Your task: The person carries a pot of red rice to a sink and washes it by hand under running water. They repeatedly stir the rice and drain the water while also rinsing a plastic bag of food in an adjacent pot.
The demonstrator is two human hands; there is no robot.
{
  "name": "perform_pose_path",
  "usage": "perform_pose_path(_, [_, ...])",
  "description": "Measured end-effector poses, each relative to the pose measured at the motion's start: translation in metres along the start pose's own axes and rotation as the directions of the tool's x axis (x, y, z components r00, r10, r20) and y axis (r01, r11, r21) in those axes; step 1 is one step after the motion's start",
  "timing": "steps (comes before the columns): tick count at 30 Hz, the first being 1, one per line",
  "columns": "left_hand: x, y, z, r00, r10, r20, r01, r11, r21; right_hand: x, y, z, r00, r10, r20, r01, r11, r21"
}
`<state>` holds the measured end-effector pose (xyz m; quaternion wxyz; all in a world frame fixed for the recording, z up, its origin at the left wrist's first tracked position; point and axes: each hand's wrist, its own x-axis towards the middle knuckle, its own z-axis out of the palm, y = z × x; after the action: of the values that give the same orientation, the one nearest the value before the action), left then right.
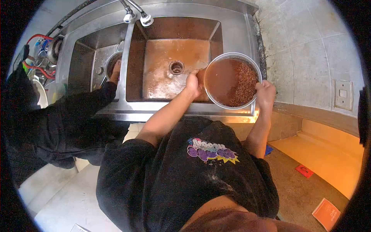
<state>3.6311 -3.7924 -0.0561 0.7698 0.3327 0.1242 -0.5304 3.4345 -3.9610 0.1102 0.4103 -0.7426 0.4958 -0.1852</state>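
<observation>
Gripped by left hand and right hand over the sink, the grain bowl seems mid-rinse; slow tilting is called for.

there were two basins, two spouts, two bowls, one drain, one switch, two cards on the floor and three hands.

A co-worker's black sleeve lay at my nine o'clock, two tap heads hung at twelve, a switch plate sat at three.
</observation>
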Motion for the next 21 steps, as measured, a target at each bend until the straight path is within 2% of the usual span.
perform_pose_path(6, [-0.013,0.008,0.017,0.997,-0.027,-0.073,0.027,1.0,-0.012,0.003,-0.001,0.002,1.0,-0.008,-0.009,0.008,0.999,-0.038])
perform_pose_path(9, [-0.018,0.01,0.022,0.997,-0.049,-0.064,0.049,0.999,-0.006,0.008,0.007,-0.001,1.0,0.011,0.014,-0.009,0.992,-0.128])
perform_pose_path(11, [-0.025,0.013,0.028,0.992,-0.088,-0.093,0.089,0.996,0.007,0.008,0.01,0.001,0.999,-0.044,-0.02,0.041,0.989,-0.141])
perform_pose_path(14, [-0.03,0.014,0.031,0.997,-0.041,-0.06,0.043,0.998,0.036,0.009,0.015,0.004,0.997,-0.057,-0.05,0.053,0.995,-0.082])
perform_pose_path(16, [-0.027,0.013,0.028,0.997,-0.039,-0.072,0.042,0.998,0.038,0.005,0.009,0.004,1.0,-0.018,-0.011,0.019,1.0,0.025])
perform_pose_path(17, [-0.018,0.007,0.019,0.998,-0.021,-0.065,0.023,0.999,0.023,0.004,0.009,0.005,0.999,-0.032,0.015,0.032,0.999,0.038])
perform_pose_path(19, [0.0,-0.001,-0.001,0.997,-0.081,-0.01,0.081,0.996,-0.033,0.007,0.012,0.005,0.994,-0.107,0.015,0.106,0.993,0.045])
perform_pose_path(21, [0.017,-0.013,-0.013,0.997,-0.02,-0.072,0.021,1.0,0.018,0.012,0.019,0.003,0.993,-0.115,0.011,0.115,0.993,0.04])
